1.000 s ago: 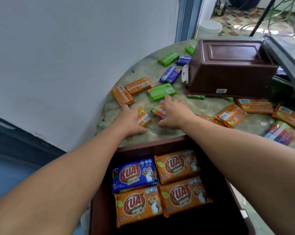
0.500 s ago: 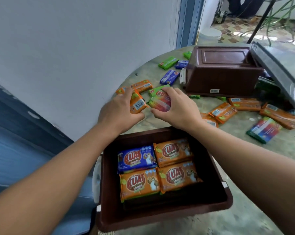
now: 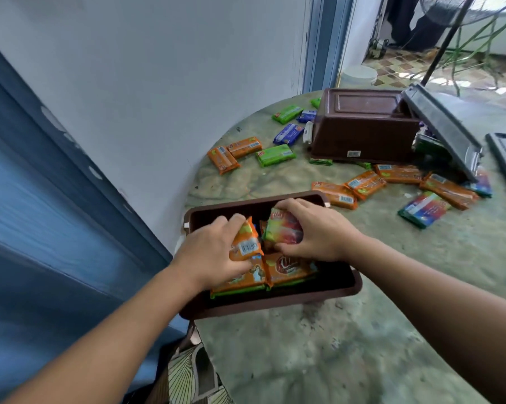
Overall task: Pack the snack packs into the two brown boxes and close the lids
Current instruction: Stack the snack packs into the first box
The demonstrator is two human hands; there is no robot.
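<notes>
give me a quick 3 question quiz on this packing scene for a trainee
1. True or false: the far brown box stands upright with its opening facing up.
2. Which pack does the left hand hold over the near brown box? A) blue B) orange C) green
3. Fill in: the right hand grips a ____ pack.

Key:
1. False; it lies upside down on the table.
2. B, the orange pack.
3. Multicoloured; the multicoloured pack is over the near box too.
</notes>
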